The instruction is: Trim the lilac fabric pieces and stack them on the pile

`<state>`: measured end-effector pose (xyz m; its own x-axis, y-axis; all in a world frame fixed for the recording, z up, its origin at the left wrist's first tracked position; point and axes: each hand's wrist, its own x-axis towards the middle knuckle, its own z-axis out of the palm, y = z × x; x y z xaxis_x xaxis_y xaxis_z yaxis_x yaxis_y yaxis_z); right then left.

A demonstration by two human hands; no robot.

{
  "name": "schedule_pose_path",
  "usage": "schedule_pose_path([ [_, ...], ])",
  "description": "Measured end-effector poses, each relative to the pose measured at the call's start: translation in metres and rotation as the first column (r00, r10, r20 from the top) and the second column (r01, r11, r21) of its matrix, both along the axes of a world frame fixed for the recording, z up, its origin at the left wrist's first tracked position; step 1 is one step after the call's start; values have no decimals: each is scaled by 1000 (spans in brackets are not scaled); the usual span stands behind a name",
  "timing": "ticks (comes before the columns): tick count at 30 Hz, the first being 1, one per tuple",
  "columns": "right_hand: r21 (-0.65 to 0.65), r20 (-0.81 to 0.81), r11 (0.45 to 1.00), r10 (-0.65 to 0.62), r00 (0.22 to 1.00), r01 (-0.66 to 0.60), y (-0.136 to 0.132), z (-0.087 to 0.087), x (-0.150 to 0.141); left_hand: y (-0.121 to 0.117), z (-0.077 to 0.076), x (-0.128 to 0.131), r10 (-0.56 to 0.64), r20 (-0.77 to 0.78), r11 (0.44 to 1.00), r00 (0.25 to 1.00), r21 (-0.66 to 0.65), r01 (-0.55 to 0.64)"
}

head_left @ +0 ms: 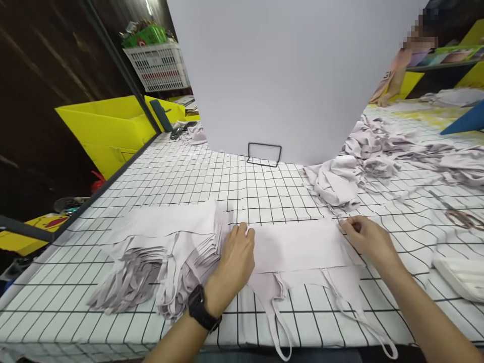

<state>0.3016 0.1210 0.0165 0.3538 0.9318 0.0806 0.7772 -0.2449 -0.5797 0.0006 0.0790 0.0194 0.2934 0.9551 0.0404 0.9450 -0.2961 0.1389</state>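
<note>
A pale lilac strappy garment [298, 247] lies spread flat on the gridded table [242, 186], its thin straps trailing over the near edge. My left hand [236, 259], with a black watch on the wrist, rests on the garment's left edge with fingers close together and flat. My right hand [365, 239] pinches the garment's upper right corner. Just left of my left hand lies a neat stack of folded lilac garments [166, 242] with straps hanging towards me.
A loose heap of unfolded lilac garments [378, 156] covers the back right of the table. Scissors [459, 217] and a white folded item [459, 275] lie at the right. A white board [295, 75] on a wire stand [264, 154] stands behind; yellow bins [109, 126] left. Another person [404, 60] at far right.
</note>
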Motion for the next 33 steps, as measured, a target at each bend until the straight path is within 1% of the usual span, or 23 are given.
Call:
schedule_pose_path([
  [3,13,-27,999,44,999,-44,2,3,-2,13,14,1,49,4,998,999,-45,-49],
  [5,7,-56,996,90,994,-89,6,4,-6,25,20,0,58,12,995,998,-81,-57],
  [8,17,-134,992,130,983,-128,6,7,-9,41,23,-4,55,53,986,997,-158,-46],
  [10,63,-208,989,142,968,-131,-1,14,-8,47,25,-7,51,98,979,994,-199,-31],
  [13,180,-327,975,187,926,-134,-22,35,-3,49,36,-12,44,205,977,978,-212,0],
  [16,328,-416,940,232,879,-93,-45,67,4,43,60,-20,21,351,984,936,-172,42],
  [17,378,-436,923,239,868,-64,-51,80,6,42,70,-23,8,434,985,901,-159,68],
  [18,428,-448,903,243,860,-32,-56,92,7,41,81,-27,-4,540,985,841,-146,98],
  [19,480,-456,878,243,856,6,-59,104,8,40,93,-30,-12,656,984,755,-127,126],
  [20,533,-461,845,241,854,50,-61,116,8,41,104,-33,-16,761,984,648,-104,147],
  [21,580,-468,809,241,851,90,-61,127,7,42,114,-35,-19,843,986,538,-75,152],
  [22,619,-475,775,240,846,128,-60,137,5,45,124,-36,-25,893,990,450,-40,134],
  [23,647,-483,746,241,842,158,-58,147,1,47,133,-37,-36,914,996,403,-3,94],
  [24,670,-488,719,242,839,182,-56,156,-2,51,142,-37,-49,922,998,383,33,49],
  [25,686,-489,700,242,838,198,-52,164,-7,55,149,-36,-65,923,998,380,67,6],
  [27,699,-480,687,247,842,197,-46,180,-16,63,163,-36,-92,914,989,396,128,-67],
  [31,698,-464,700,283,840,149,-37,207,-30,76,187,-41,-117,889,961,443,213,-174],
  [33,706,-449,695,290,845,135,-35,218,-33,80,198,-45,-124,874,947,470,245,-206],
])
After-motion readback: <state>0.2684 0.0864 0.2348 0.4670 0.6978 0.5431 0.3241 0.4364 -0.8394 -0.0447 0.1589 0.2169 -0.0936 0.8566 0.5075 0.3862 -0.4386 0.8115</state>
